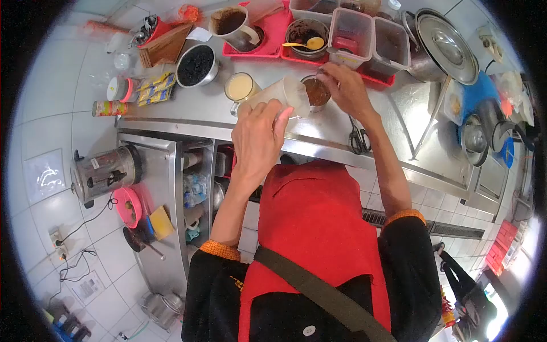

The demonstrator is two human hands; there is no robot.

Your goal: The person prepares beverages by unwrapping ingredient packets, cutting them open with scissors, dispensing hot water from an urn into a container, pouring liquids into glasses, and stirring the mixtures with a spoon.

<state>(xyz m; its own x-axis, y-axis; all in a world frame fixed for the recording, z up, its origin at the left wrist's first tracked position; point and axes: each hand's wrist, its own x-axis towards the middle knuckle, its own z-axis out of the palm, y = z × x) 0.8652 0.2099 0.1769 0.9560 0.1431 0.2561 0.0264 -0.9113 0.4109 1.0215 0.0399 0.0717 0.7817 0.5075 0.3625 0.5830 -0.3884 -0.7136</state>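
Note:
My left hand point(257, 128) is wrapped round a translucent plastic cup point(280, 93), which is tilted over on its side with its open end to the right. The cup's mouth faces a small container of brown contents point(317, 93). Over the right rim of that container is my right hand point(346, 90), its fingers curled together; whatever they pinch, if anything, is too small to make out. A glass mug of creamy beige drink point(240, 87) stands just left of the tilted cup. Scissors point(358, 138) lie near the counter's front edge, below my right wrist.
A metal bowl of black contents point(196, 65), a jug point(232, 25) and a pot with a yellow spoon point(307, 43) line the back of the steel counter point(393, 111). Clear plastic tubs point(351, 34) and a large lidded pot point(444, 48) stand back right. Yellow sachets point(155, 89) lie left.

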